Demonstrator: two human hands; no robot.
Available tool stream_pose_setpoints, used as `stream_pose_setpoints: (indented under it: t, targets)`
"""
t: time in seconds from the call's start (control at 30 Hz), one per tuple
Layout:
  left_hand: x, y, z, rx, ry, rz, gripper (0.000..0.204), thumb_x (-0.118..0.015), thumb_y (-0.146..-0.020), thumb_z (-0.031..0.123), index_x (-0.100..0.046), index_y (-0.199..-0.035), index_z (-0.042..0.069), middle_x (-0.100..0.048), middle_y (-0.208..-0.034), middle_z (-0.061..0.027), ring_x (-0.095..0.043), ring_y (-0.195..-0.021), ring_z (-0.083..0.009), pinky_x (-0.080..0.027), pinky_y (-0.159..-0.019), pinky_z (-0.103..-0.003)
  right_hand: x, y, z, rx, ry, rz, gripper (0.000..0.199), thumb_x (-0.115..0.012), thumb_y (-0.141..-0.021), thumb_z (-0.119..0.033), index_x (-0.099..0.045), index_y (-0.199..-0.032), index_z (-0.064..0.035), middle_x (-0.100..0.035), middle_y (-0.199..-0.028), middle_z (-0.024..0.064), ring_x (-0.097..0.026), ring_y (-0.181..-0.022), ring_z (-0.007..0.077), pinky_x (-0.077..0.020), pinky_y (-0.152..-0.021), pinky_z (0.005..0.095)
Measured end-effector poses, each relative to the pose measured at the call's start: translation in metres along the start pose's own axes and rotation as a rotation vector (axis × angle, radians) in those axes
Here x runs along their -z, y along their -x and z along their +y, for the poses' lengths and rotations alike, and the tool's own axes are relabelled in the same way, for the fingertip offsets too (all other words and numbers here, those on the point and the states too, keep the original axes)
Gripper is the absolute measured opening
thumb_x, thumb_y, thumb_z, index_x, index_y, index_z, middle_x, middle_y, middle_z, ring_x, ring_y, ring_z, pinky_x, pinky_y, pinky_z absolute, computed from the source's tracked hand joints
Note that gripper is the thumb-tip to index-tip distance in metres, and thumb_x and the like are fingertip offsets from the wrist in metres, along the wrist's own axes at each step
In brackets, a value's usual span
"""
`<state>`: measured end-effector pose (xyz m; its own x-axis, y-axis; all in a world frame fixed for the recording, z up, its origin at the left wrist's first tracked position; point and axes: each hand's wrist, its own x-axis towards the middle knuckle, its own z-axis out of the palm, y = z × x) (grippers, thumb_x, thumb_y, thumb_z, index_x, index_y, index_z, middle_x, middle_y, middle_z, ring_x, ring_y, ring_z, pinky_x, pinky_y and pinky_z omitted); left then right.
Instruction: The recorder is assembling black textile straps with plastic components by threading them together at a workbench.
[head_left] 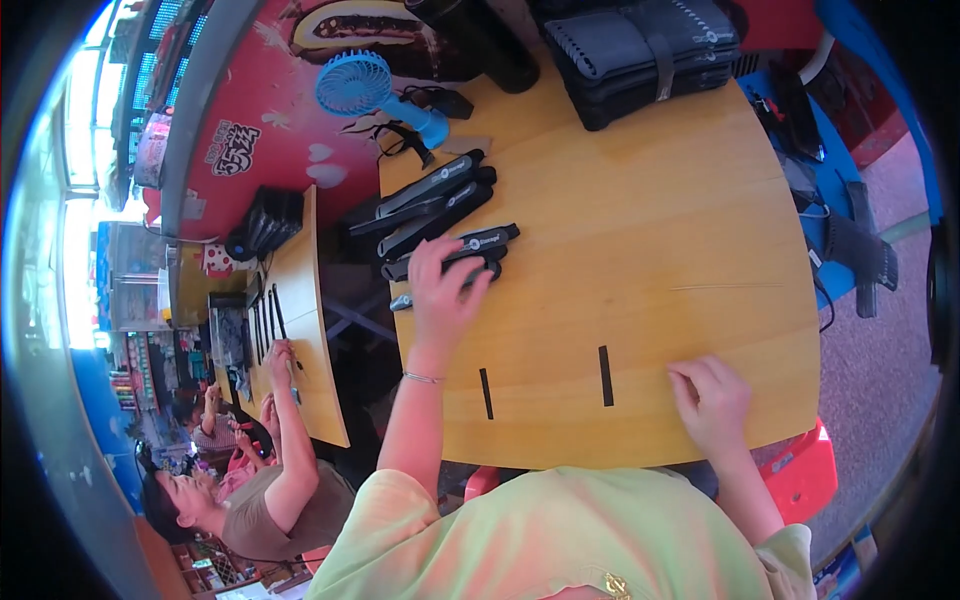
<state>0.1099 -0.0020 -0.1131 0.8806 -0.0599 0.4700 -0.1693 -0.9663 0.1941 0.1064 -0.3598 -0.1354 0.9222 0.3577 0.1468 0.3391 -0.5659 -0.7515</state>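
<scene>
While the left hand [450, 298] reaches over the near end of the folded black straps [440, 216], its fingers are spread, the thumb apart from the others; whether the fingertips touch a strap I cannot tell. These straps lie in a loose row along the left side of the wooden desk [690, 210]. The right hand [712, 402] is at the desk's near right part, fingers bent inward, and whether anything is pinched there I cannot tell. Between the two hands, near the front edge, are a narrow black strip [486, 394] and a wider black strip [606, 376], well apart. At the far left is a blue handheld fan [358, 84]; right of it stands a black cylinder [484, 42], bottle-like, its contents hidden. Further right, at the far edge, a pale band [664, 66] wraps a stack of black padded pieces [625, 45]. Beyond the desk's right edge, a blue stand [840, 145] bears dark items. On the left, a co-worker [270, 510] sits at another desk [315, 385], near whose far end is a red-spotted white container [216, 262], its inside unseen.
</scene>
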Motion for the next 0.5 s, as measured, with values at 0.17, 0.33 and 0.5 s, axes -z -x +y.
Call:
stream_pose_setpoints:
  t: [0.17, 0.33, 0.5]
  targets:
    - [-0.01, 0.011, 0.019, 0.027, -0.154, -0.06, 0.03, -0.075, -0.071, 0.019, -0.069, -0.1, 0.014, -0.046, -0.128, -0.0157, -0.039, -0.124, -0.0379, -0.031, -0.104, -0.049, 0.001, 0.0, -0.001, 0.01, 0.012, -0.001, 0.006, -0.07, -0.074, -0.009, -0.066, -0.079, -0.0094, -0.06, -0.072, 0.005, -0.06, -0.064, 0.0237, -0.0463, -0.054, 0.0342]
    - [-0.016, 0.01, 0.02, 0.07, -0.187, -0.082, 0.033, -0.073, -0.073, 0.018, -0.068, -0.106, 0.014, -0.039, -0.136, -0.0183, -0.031, -0.13, -0.0393, -0.027, -0.107, -0.048, -0.001, 0.0, 0.0, 0.002, 0.0, 0.01, 0.006, -0.07, -0.075, -0.009, -0.066, -0.079, -0.0089, -0.06, -0.071, 0.0051, -0.06, -0.063, 0.024, -0.046, -0.054, 0.0344]
    - [-0.018, 0.008, 0.019, 0.061, -0.133, -0.071, 0.039, -0.071, -0.074, 0.015, -0.063, -0.112, 0.011, -0.042, -0.133, -0.0172, -0.035, -0.128, -0.0383, -0.028, -0.106, -0.049, 0.0, -0.001, 0.0, 0.003, 0.002, -0.007, 0.006, -0.07, -0.074, -0.008, -0.066, -0.079, -0.0085, -0.06, -0.071, 0.0055, -0.06, -0.063, 0.0244, -0.046, -0.054, 0.0344]
